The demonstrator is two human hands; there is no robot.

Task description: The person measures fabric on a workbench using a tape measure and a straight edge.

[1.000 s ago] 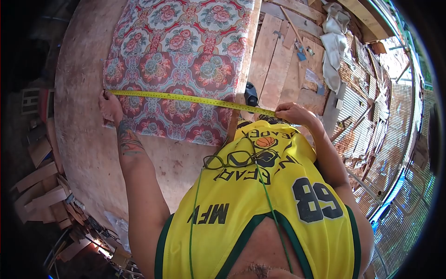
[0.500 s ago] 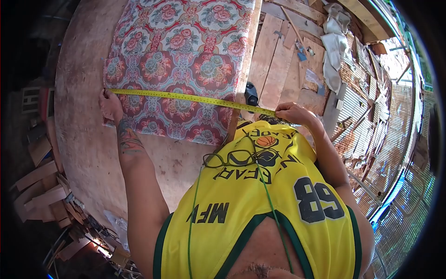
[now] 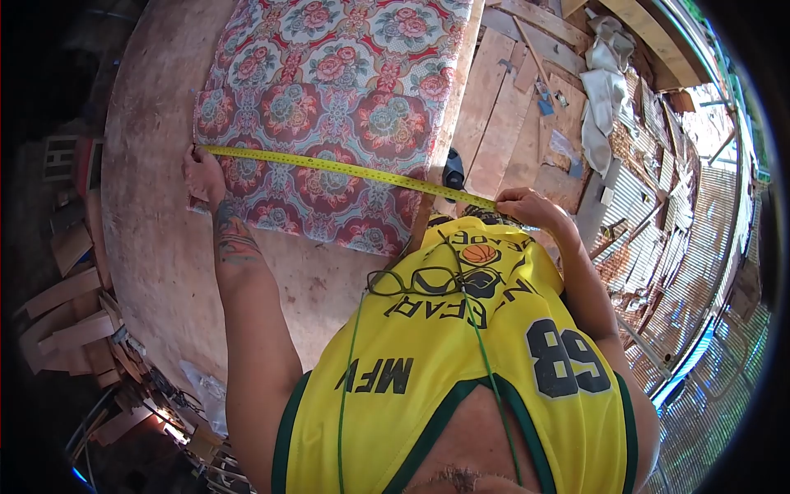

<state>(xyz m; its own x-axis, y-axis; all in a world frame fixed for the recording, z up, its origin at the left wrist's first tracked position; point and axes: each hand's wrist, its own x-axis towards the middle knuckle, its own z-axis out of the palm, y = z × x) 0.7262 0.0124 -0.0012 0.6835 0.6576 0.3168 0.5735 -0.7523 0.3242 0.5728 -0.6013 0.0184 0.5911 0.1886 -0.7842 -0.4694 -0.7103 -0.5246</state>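
Note:
A yellow measuring tape (image 3: 329, 165) stretches across the floral fabric (image 3: 304, 115), which lies on a wooden tabletop (image 3: 148, 222). Closed at the fabric's left edge, my left hand (image 3: 205, 175) pinches one end of the tape. My right hand (image 3: 527, 206) grips the tape beyond the table's right edge, close to my body. Between the hands the tape runs taut and slopes slightly down to the right. The part of the tape inside my right hand is hidden.
Eyeglasses (image 3: 411, 281) hang from a green cord on my yellow jersey (image 3: 461, 346). Wooden planks (image 3: 494, 107) with a hammer and scraps lie to the right, beside a crumpled pale cloth (image 3: 605, 90). Wood offcuts (image 3: 78, 333) are stacked at lower left.
The view has shifted slightly, so the fabric and table appear a little further right. Both hands keep their hold, and the tape stays across the fabric.

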